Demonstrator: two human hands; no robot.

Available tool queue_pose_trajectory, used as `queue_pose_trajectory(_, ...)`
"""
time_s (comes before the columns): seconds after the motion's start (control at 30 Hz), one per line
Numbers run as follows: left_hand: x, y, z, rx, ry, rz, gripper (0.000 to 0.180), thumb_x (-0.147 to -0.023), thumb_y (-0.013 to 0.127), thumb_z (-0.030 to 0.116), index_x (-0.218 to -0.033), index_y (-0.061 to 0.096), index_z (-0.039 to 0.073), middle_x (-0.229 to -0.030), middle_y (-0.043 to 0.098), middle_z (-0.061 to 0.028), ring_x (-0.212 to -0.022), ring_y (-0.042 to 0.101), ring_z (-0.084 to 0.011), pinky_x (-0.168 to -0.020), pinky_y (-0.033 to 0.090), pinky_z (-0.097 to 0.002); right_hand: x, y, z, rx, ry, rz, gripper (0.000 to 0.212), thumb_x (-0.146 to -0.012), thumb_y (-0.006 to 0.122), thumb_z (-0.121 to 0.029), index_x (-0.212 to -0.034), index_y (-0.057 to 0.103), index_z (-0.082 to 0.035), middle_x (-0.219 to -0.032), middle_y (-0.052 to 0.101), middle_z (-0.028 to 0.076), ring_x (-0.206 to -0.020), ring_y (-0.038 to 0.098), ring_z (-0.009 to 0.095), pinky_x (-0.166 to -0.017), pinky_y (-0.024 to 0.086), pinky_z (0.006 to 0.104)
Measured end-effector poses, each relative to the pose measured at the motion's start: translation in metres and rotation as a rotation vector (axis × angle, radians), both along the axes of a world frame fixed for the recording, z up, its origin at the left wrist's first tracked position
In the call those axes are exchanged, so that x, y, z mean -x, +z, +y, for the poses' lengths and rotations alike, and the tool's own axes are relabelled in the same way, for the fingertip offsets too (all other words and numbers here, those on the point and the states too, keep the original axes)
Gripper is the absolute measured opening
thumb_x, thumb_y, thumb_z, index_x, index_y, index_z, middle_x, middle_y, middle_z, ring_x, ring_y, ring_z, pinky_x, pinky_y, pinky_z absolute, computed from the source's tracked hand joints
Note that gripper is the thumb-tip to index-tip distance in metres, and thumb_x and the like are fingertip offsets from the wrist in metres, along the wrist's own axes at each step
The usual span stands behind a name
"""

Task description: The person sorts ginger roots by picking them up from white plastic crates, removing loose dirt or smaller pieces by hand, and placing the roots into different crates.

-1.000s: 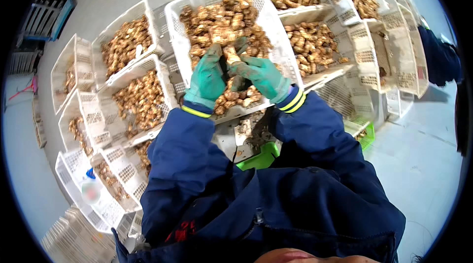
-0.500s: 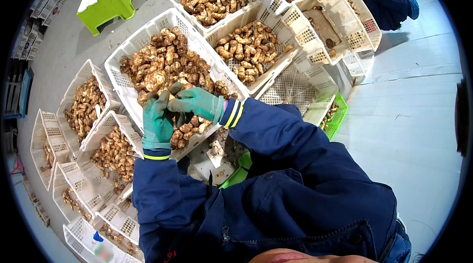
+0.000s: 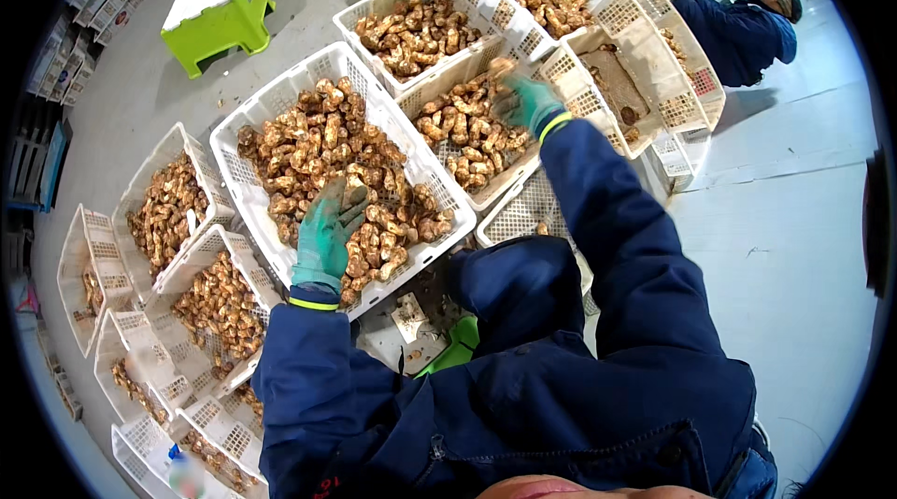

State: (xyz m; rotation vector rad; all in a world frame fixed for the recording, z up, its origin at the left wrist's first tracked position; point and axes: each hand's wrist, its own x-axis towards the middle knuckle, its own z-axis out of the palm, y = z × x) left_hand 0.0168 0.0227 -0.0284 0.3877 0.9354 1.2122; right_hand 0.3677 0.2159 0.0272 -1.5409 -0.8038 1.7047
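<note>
Brown, knobbly mushrooms (image 3: 327, 130) fill a large white crate (image 3: 254, 223) in front of me. My left hand (image 3: 324, 230), in a green glove with dark fingers, rests open over the near part of this heap, its fingers spread. My right hand (image 3: 526, 102), gloved the same way, reaches over the perforated crate (image 3: 419, 99) on the right, which holds more mushrooms (image 3: 472, 121). A blurred brown mushroom (image 3: 502, 65) is at the edge of its fingers. Motion smears these fingers, so whether they still grip it cannot be made out.
More mushroom crates stand at the back (image 3: 467, 8) and left (image 3: 201, 172). A green stool (image 3: 220, 22) with a white top stands far left. Another person in blue (image 3: 738, 36) is at the far right. A green object (image 3: 458, 345) lies by my knee.
My hands were together over the large crate, handling a mushroom. They have parted: the right has swung right and away over the neighbouring crate, the left has opened over the heap.
</note>
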Motion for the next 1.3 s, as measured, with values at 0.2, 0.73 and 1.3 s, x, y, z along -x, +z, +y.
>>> queue_pose_trajectory(0.2, 0.008, -0.014, -0.002, -0.006, -0.03, 0.296, 0.048, -0.091, 0.053, 0.026, -0.13, 0.043, 0.001, -0.119, 0.056, -0.0139, -0.106, 0.056, -0.0219, -0.093, 0.044, -0.032, -0.008, 0.052, 0.101, -0.526, -0.045, 0.126, 0.067, -0.093, 0.044, -0.045, -0.138, 0.027, 0.002, -0.126, 0.047, 0.026, -0.116, 0.05, 0.034, -0.101, 0.038, 0.0436)
queue_pose_trajectory(0.73, -0.026, 0.049, -0.049, -0.204, -0.707, 1.056, 0.033, -0.084, 0.052, 0.036, -0.092, 0.052, 0.004, -0.086, 0.058, -0.0184, -0.085, 0.056, -0.0371, -0.072, 0.044, -0.0437, 0.257, -0.123, -0.097, -0.673, 1.53, -1.706, 0.063, -0.084, 0.056, -0.029, -0.139, 0.031, -0.012, -0.127, 0.045, 0.013, -0.113, 0.049, 0.028, -0.087, 0.043, 0.0484)
queue_pose_trajectory(1.3, -0.025, 0.06, -0.046, -0.223, -0.64, 1.185, 0.037, -0.084, 0.052, 0.038, -0.102, 0.057, 0.006, -0.096, 0.06, -0.0174, -0.092, 0.058, -0.0343, -0.079, 0.046, -0.0414, 0.237, -0.113, -0.069, -0.807, 1.505, -1.488, 0.057, -0.085, 0.053, -0.015, -0.138, 0.034, -0.021, -0.143, 0.032, 0.005, -0.132, 0.029, 0.026, -0.104, 0.033, 0.0465)
